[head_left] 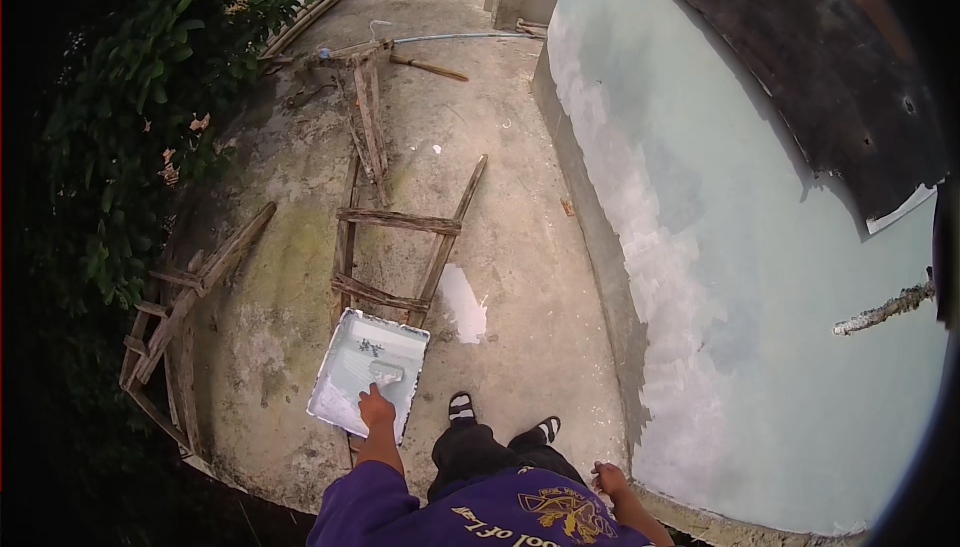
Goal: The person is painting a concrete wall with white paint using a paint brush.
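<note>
My left hand (pixel 377 408) grips a paint applicator (pixel 386 373), a roller or a wide brush, over a paint tray (pixel 341 389). White paint coats the tray, and dark flecks show near its far end. Beneath it is a weathered wooden ladder-like frame (pixel 397 221). Low at my right side, beside the wall, hangs my right hand (pixel 611 479) with its fingers curled; whether it holds something is unclear. The pale blue-green wall (pixel 750 247) carries an uneven band of whiter paint (pixel 675 314) along its lower part.
Another wooden frame (pixel 176 322) stands at the left, near leafy bushes (pixel 112 134). A wooden stand (pixel 367 111), a short broom (pixel 431 67) and a blue hose (pixel 465 36) lie farther ahead. White paint (pixel 465 303) marks the concrete. Rusty sheet metal (pixel 810 59) juts out at upper right.
</note>
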Demonstrator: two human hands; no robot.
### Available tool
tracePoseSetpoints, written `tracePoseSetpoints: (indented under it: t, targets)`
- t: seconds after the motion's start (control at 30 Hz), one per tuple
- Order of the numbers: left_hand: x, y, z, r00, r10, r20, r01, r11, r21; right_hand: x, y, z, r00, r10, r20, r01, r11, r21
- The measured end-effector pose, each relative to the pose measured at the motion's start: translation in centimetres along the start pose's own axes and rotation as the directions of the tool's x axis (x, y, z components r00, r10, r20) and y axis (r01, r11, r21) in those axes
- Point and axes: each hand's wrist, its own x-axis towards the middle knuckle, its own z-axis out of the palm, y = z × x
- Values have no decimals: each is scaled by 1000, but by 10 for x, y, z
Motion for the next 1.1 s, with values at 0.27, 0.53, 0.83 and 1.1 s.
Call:
tracePoseSetpoints:
  t: [0.27,0.53,0.83,1.1]
  targets:
    - [17,-6,7,999,-15,31,17,996,-86,-1,-12,4,1000,-23,-1,23,999,-46]
    - [22,30,8,985,87,-149,-163,756,-634,14,-2,-2,999,-43,-3,43,998,35]
    - [-79,188,-82,827,489,277,256,110,-960,51,10,-17,997,-68,-24,71,990,122]
    - [-176,320,-94,529,773,350,316,203,-927,49,57,-56,987,-77,-140,117,945,306]
